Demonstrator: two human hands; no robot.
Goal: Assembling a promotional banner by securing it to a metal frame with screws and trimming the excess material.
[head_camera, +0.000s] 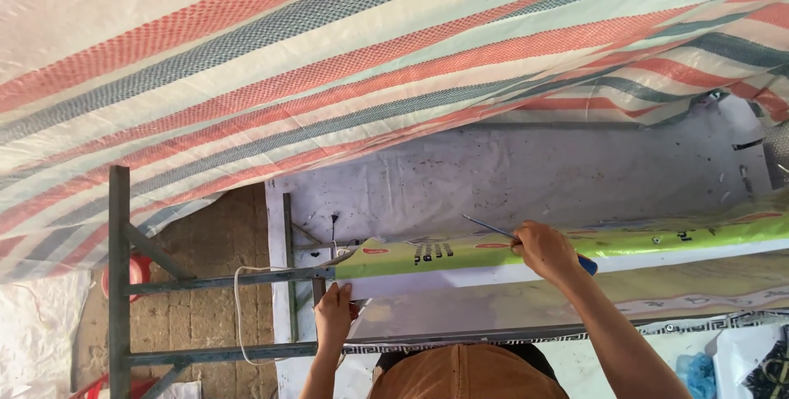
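Right hand (544,249) fingers closed around a blue-handled screwdriver (526,243) against the green banner (641,240); left hand (333,314) (fingers curled) grips the banner's metal frame (222,281).

soft daylight filters through the striped tarp (329,62); sharp, no glare

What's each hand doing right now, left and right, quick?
Left hand: closed on the grey metal frame, by the banner's end.
Right hand: closed around a blue-handled screwdriver, tip against the banner.
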